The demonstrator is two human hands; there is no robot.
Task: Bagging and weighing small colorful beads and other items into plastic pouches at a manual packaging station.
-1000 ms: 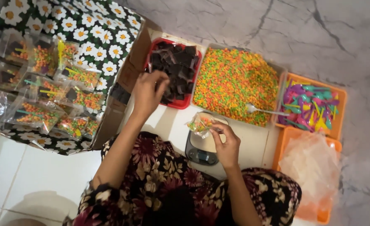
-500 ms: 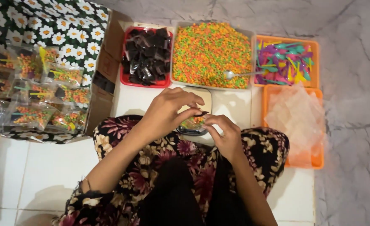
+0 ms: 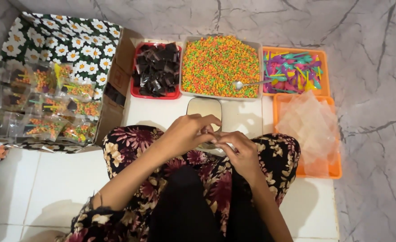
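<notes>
My left hand [image 3: 187,132] and my right hand [image 3: 242,151] meet over my lap, fingertips pinched together on a small clear packet [image 3: 210,140] that is mostly hidden between them. Just beyond the hands sits a small scale [image 3: 204,109] with a bare pan. Behind it lies a tray [image 3: 183,67] heaped with small orange, green and yellow snack pieces, with a metal spoon [image 3: 248,84] resting in it. To the tray's left, a red tray [image 3: 155,96] holds dark wrapped pieces.
At the back right, an orange tray [image 3: 325,67] holds colourful plastic spoons. In front of it, another orange tray [image 3: 334,172] holds clear bags. A cardboard box [image 3: 117,80] on the left, lined with daisy-print cloth, holds several filled packets [image 3: 50,105]. Marble floor surrounds the white tiles.
My left hand came back from the red tray and joined my right hand at the packet. Both hands moved from above the scale toward my lap, leaving the scale pan bare.
</notes>
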